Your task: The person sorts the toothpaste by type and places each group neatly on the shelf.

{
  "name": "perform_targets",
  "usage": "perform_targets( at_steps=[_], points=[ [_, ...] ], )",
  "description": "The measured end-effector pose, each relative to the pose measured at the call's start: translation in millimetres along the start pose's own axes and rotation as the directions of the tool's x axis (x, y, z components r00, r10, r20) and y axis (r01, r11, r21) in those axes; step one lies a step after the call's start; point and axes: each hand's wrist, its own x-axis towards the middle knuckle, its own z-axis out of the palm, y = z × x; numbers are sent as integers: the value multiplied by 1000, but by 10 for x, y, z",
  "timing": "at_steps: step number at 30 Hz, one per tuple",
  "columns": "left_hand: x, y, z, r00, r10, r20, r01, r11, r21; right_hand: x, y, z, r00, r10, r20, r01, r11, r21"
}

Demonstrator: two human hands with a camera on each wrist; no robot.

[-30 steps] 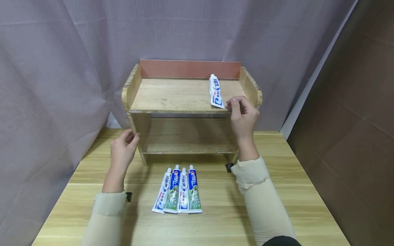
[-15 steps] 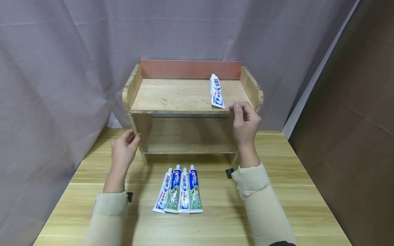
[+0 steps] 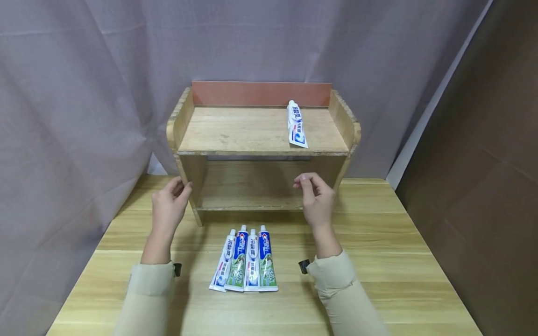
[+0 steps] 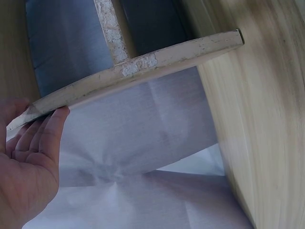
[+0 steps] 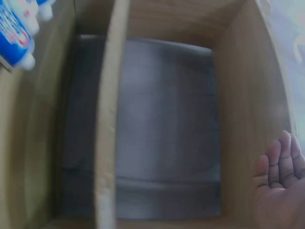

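Note:
In the head view, my left hand (image 3: 168, 203) pinches the front edge of the left side panel of a wooden shelf (image 3: 235, 133). Thumb and fingers lie on either side of that panel (image 4: 176, 55) in the left wrist view. My right hand (image 3: 317, 203) holds nothing, its fingers loosely bent in front of the lower compartment's right part. One white and blue toothpaste tube (image 3: 296, 123) lies on the top board, cap toward the back. On the table before the shelf, several toothpaste tubes lie side by side, among them a blue and green tube (image 3: 266, 263) and a white tube (image 3: 222, 266).
The wooden table (image 3: 370, 270) carries the shelf near its back edge. A reddish back strip (image 3: 260, 94) rises behind the top board. Grey cloth (image 3: 105, 93) hangs behind and to the left, and a brown surface (image 3: 479, 186) stands at the right.
My right hand has come down and toward me from beside the tube on the top board, to the front of the lower compartment. The left hand and the tubes have stayed put.

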Motion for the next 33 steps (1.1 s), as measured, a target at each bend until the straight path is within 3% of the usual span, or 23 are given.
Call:
perform_targets(
  at_steps=[6,16,26,33],
  points=[
    [-14,0,6,1000,-3,-10,3,1000,0,-223,44,24,996,51,78,-52,999,3],
    [-25,1,9,1000,-3,-18,3,1000,-1,-426,137,39,989,110,104,-114,993,38],
    [4,11,11,1000,1,-29,-1,1000,-4,-604,237,73,968,218,125,-219,976,-11],
    [26,24,18,1000,-6,-29,6,1000,-3,-697,291,77,940,308,145,-305,951,-45]
  ],
)
